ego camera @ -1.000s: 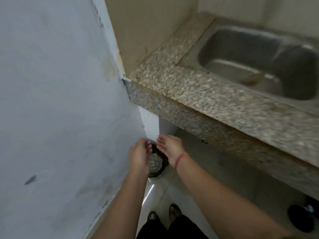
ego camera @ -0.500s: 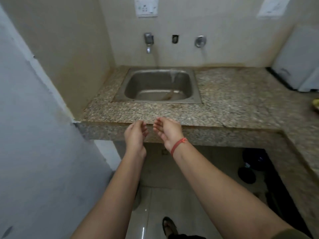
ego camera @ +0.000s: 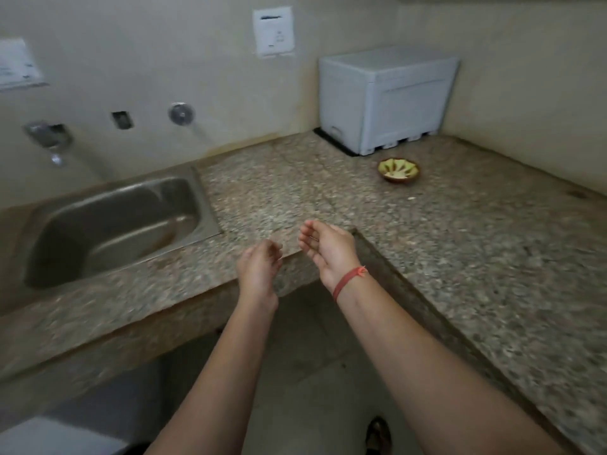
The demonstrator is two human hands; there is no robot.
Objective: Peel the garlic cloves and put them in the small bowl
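A small brown bowl [ego camera: 398, 171] with a green-patterned inside stands on the granite counter [ego camera: 460, 241] near the back right, with pale pieces in it. A tiny pale scrap [ego camera: 411, 199] lies on the counter in front of it. My left hand [ego camera: 259, 269] and my right hand [ego camera: 328, 249] hover side by side over the counter's inner corner, fingers loosely curled, holding nothing that I can see. A red band circles my right wrist. The view is blurred.
A steel sink [ego camera: 111, 224] is set into the counter at the left, with a tap [ego camera: 49, 139] on the wall above. A white box-shaped appliance [ego camera: 384, 100] stands in the back right corner. The counter is L-shaped, open below, with tiled floor underneath.
My view has swung up from a bin on the floor, past the sink, to the right part of the counter. My hands have risen from the bin to counter height and stayed close together.
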